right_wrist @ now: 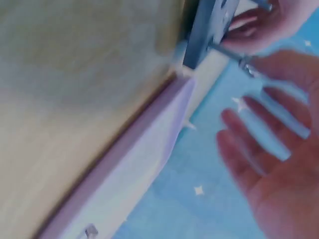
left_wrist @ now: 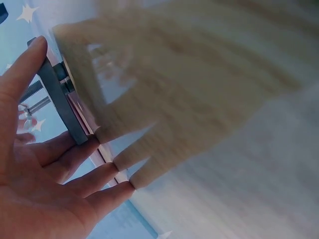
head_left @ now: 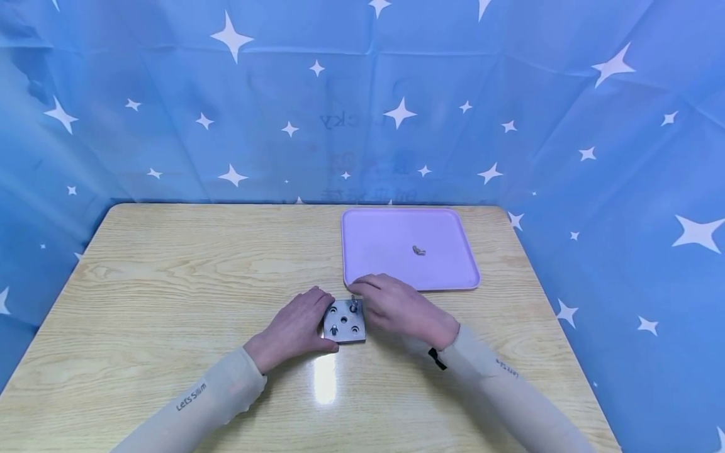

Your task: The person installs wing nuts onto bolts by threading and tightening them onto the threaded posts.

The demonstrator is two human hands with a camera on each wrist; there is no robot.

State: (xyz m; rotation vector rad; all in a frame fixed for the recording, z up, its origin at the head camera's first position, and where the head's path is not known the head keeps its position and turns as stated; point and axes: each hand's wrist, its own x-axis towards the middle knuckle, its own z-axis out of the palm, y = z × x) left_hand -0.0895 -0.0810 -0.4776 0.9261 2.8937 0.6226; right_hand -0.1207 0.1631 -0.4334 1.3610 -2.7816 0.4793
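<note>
A square metal plate [head_left: 343, 336] with several holes lies between both hands near the middle of the table. My left hand [head_left: 297, 326] grips it from the side, thumb on the near edge and fingers on the far edge. Two bolts pass through the plate; their heads [left_wrist: 60, 71] show beneath it and the threaded shanks [left_wrist: 37, 104] stick out above. At the tip of the far-right bolt [right_wrist: 227, 52] sits a small shiny wing nut [right_wrist: 250, 69]. My right hand [head_left: 399, 308] touches this nut with its thumb, the other fingers spread apart and blurred.
A purple tray [head_left: 385, 274] stands behind my right hand, its front edge close to the plate. Small metal pieces [head_left: 418, 250] lie in it. The wooden table [head_left: 198, 283] ends against a blue curtain [head_left: 272, 88] with white stars.
</note>
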